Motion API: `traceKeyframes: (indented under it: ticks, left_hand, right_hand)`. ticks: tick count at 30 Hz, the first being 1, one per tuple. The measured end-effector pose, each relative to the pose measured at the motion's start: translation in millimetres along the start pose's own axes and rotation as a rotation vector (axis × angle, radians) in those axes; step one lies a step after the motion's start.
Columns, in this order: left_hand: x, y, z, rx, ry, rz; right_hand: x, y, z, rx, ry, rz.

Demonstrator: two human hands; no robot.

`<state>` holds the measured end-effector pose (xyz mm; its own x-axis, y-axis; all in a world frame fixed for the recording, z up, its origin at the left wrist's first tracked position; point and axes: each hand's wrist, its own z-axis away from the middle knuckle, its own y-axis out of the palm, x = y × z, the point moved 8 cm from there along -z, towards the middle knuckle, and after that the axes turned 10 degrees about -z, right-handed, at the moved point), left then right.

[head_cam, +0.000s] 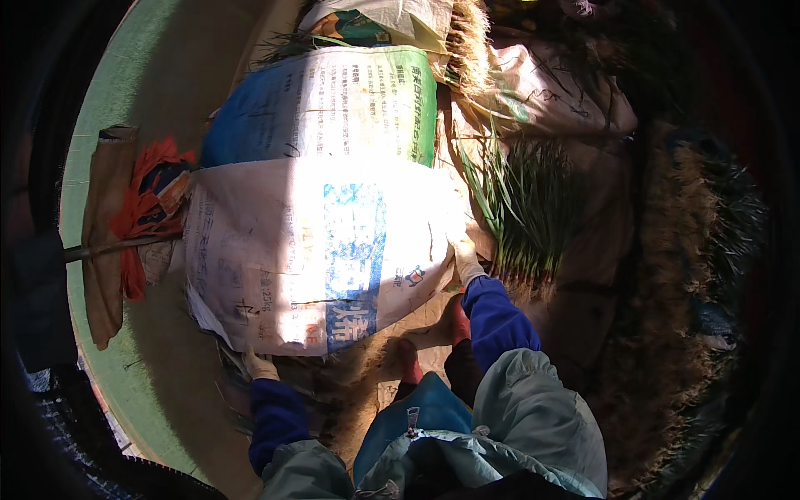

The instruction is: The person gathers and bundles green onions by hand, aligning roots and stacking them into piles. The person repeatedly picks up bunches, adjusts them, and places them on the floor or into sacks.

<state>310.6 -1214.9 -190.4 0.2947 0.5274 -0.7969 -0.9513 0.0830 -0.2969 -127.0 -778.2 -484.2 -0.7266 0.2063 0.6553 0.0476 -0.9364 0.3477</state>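
A large white woven plastic sack [250, 250], printed in blue and orange, is spread flat before me, its middle bleached by sunlight. My left hand [261, 367], in a pale glove, grips its near left edge, with the fingers partly hidden by the sack. At its right edge, my gloved right hand [467, 256] holds the material, partly lost in the glare. Beyond lies another sack [362, 106], blue, white and green, overlapped by the white one. Just right of my right hand stands a bunch of green onion seedlings [531, 212], roots towards me.
Red strips of plastic [150, 206] and a brown rolled cloth [106, 250] lie at the left. Root-fringed seedlings [694, 219] line the right side. More pale roots [469, 44] and a dusty sack [550, 94] are at the far side. My red shoes [409, 361] are close below the sack.
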Motion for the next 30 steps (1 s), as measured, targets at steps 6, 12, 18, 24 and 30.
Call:
traceKeyframes:
  ticks: [6, 12, 18, 24, 30]
  left_hand:
    - [-13.0, 20.4, -27.0, 0.302, 0.096, -0.106]
    - [10.6, -6.4, -53.4, 0.19, -0.051, -0.326]
    - [-102.9, 16.8, 62.2, -0.332, 0.983, -1.226]
    - [-69.3, 137.2, 91.4, 0.295, 1.565, -1.665]
    - [-23.6, 135.5, -4.7, 0.437, 1.293, -1.909]
  right_hand:
    - [-54.0, -49.0, 49.5, -0.317, -0.065, 0.041]
    - [-40.0, -50.8, 59.6, -0.532, 0.108, 0.268]
    - [42.4, -32.7, 94.2, -0.656, -0.193, 0.773]
    - [-16.6, -69.9, 251.7, -0.347, -0.084, 0.807]
    - [-114.8, -152.7, 507.9, -0.372, 0.282, 0.865]
